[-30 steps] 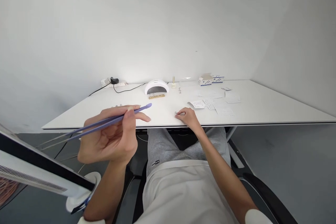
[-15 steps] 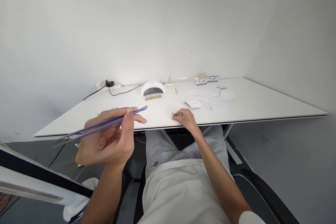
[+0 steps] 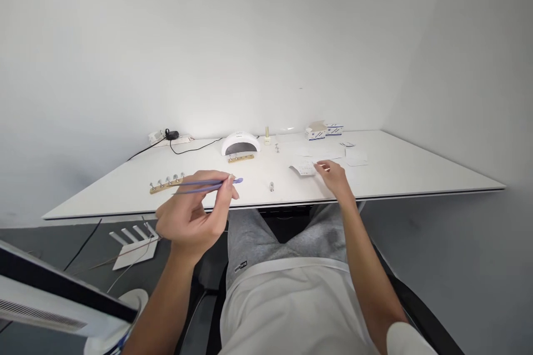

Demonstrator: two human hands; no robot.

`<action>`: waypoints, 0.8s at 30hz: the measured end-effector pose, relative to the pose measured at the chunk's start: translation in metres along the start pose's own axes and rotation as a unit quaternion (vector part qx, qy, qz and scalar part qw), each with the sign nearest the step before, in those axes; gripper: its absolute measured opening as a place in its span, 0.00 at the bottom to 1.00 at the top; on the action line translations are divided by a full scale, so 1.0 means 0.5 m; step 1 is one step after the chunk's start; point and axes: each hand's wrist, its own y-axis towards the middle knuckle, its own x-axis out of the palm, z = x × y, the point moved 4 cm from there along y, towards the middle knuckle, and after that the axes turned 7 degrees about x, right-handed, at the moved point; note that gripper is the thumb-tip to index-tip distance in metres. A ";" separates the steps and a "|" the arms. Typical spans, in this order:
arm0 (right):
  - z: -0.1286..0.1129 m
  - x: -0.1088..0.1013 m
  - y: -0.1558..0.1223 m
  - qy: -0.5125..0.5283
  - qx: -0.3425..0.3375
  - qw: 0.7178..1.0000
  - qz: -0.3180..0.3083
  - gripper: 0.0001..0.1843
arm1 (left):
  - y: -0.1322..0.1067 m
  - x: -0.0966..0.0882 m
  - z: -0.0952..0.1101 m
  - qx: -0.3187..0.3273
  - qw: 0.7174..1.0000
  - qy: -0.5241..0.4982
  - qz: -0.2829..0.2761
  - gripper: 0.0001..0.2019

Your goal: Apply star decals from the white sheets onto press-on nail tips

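Observation:
Purple tweezers (image 3: 204, 184) lie across my left hand (image 3: 197, 208), pinched between thumb and fingers above the front edge of the desk. Their thin tips point left, over a gold strip (image 3: 160, 186) carrying several small metal nail-tip stands. My right hand (image 3: 333, 176) is closed at the right edge of a curled white sheet with small printed marks (image 3: 303, 169), which looks like a nail sticker sheet. On the desktop between my hands stands one small metal stand (image 3: 271, 186), touched by neither.
A white nail lamp (image 3: 240, 141) sits at the back, a second gold strip (image 3: 241, 159) in front of it. Nearby are a small bottle (image 3: 267, 136), open boxes (image 3: 316, 130) and loose paper sheets (image 3: 356, 155). A black cable (image 3: 195, 150) runs left; below is a white router (image 3: 137, 249).
My right hand has let go of the small metal stand and moved right to the printed sheet. My left hand, still holding the tweezers, has shifted right, uncovering the left gold strip.

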 end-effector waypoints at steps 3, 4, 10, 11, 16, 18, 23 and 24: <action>0.014 0.020 0.045 -0.044 0.036 0.998 -0.004 0.27 | 0.002 0.001 0.000 0.025 1.000 -0.005 0.004 0.04; 0.017 0.030 0.053 -0.054 0.044 0.998 -0.009 0.28 | 0.003 0.000 0.000 0.027 1.000 -0.004 0.004 0.04; 0.030 0.072 0.068 -0.053 0.054 0.996 -0.043 0.33 | 0.009 -0.001 0.003 -0.004 1.000 0.003 0.001 0.03; 0.032 0.074 0.068 -0.044 0.051 0.997 -0.045 0.33 | 0.009 -0.001 0.003 -0.008 1.000 0.005 0.001 0.03; 0.028 0.059 0.074 0.026 0.025 0.999 -0.025 0.26 | 0.010 -0.002 0.003 0.004 1.000 -0.010 0.001 0.02; 0.015 0.042 0.073 0.065 0.011 0.998 -0.011 0.18 | 0.008 -0.002 0.002 0.007 1.000 -0.017 0.001 0.03; -0.036 -0.013 0.020 0.188 -0.035 0.981 0.015 0.17 | 0.000 0.005 0.001 0.010 1.000 -0.005 -0.024 0.04; -0.046 -0.023 -0.002 0.210 -0.043 0.977 0.018 0.17 | -0.002 0.008 0.002 0.016 0.999 0.000 -0.033 0.05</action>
